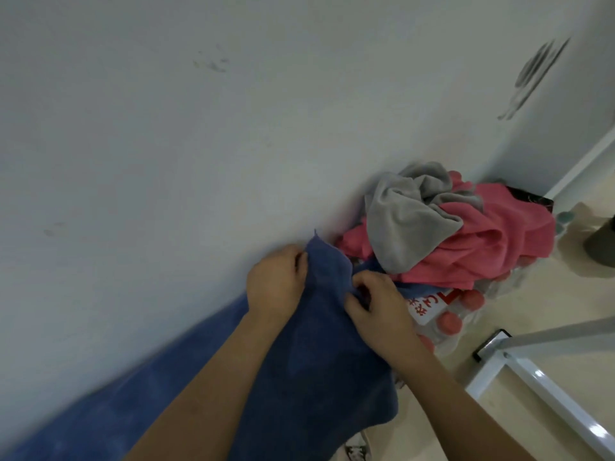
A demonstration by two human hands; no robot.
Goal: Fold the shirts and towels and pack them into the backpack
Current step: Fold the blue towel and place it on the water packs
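Blue towel hangs lengthwise, corner up, pinched by both hands

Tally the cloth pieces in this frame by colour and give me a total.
1 blue towel, gripped by the left hand and the right hand
1 grey cloth, lying on top of the pink one
1 pink cloth at least; its folds hide whether it is more than one piece
Total: 3 at least
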